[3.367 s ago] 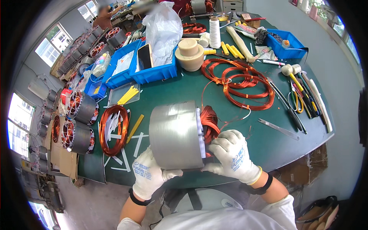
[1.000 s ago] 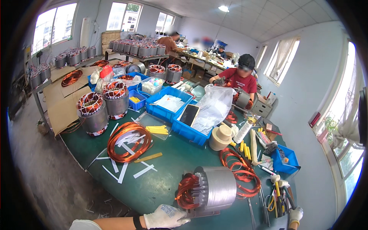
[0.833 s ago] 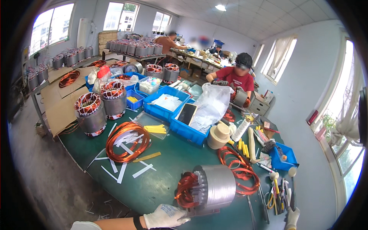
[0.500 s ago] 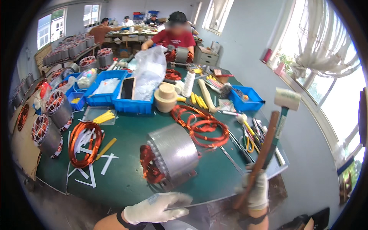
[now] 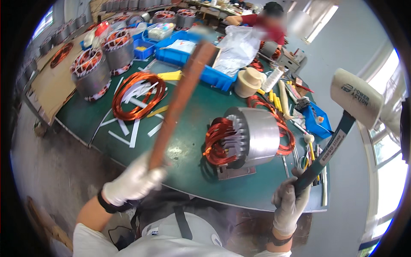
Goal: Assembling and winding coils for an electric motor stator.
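Observation:
My left hand (image 5: 135, 182), in a white glove, is closed around the lower end of a flat reddish-brown wooden bar (image 5: 182, 100), which rises at a slant over the table. In my right hand (image 5: 292, 203), also gloved, is the dark handle of a mallet (image 5: 357, 96) with a pale head, held upright. Between the hands, further off, a silver motor stator (image 5: 262, 137) lies on its side on a small flat support (image 5: 237, 171). Copper windings (image 5: 220, 143) bulge from its left end, and white slips stick out of the slots there. Neither tool touches the stator.
A copper wire coil (image 5: 117, 103) lies among white strips (image 5: 135, 133) on the green table. Two wound stators (image 5: 90, 79) stand at left. Blue bins (image 5: 173, 55), a cream stepped block (image 5: 249, 82) and a thread spool (image 5: 272, 79) sit behind. Across the table is another person (image 5: 274, 25).
The wooden bar has passed from beside the mallet in my right hand into my left hand, which has risen leftward. The view has turned left, so the stator appears further right.

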Demonstrator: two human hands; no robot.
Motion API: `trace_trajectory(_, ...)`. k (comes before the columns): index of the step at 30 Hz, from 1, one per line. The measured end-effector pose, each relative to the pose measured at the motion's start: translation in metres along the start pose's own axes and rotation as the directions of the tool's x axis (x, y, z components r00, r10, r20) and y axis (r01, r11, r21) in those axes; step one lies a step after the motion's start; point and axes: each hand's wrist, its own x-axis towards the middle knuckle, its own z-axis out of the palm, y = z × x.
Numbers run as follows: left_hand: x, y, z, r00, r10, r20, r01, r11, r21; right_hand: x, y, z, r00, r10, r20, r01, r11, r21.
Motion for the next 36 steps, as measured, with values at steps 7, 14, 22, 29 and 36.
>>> trace_trajectory(7, -0.036, -0.002, -0.043, 0.914, -0.312, 0.26, 0.258, 0.941, 0.219, -0.018, 0.009, -0.002, 0.965, -0.088, 0.248, 0.076, 0.995, 0.058)
trace_trajectory(14, -0.014, -0.005, -0.032, 0.921, -0.369, 0.121, 0.227, 0.763, 0.605, -0.03, -0.048, -0.005, 0.89, -0.45, -0.076, 0.437, 0.889, -0.138)
trace_trajectory(22, -0.011, -0.002, -0.044, 0.854, -0.517, 0.064, 0.413, 0.747, 0.52, -0.025, -0.027, 0.026, 0.669, 0.396, 0.629, 0.1, 0.791, -0.604)
trace_trajectory(29, 0.009, 0.019, -0.034, 0.88, -0.471, 0.068, 0.318, 0.689, 0.651, -0.051, 0.027, -0.022, 0.809, -0.05, 0.586, 0.424, 0.74, -0.522)
trace_trajectory(36, -0.026, 0.009, -0.056, 0.958, -0.286, 0.008, 0.192, 0.663, 0.724, -0.06, 0.014, -0.014, 0.828, 0.037, 0.559, 0.331, 0.772, -0.542)
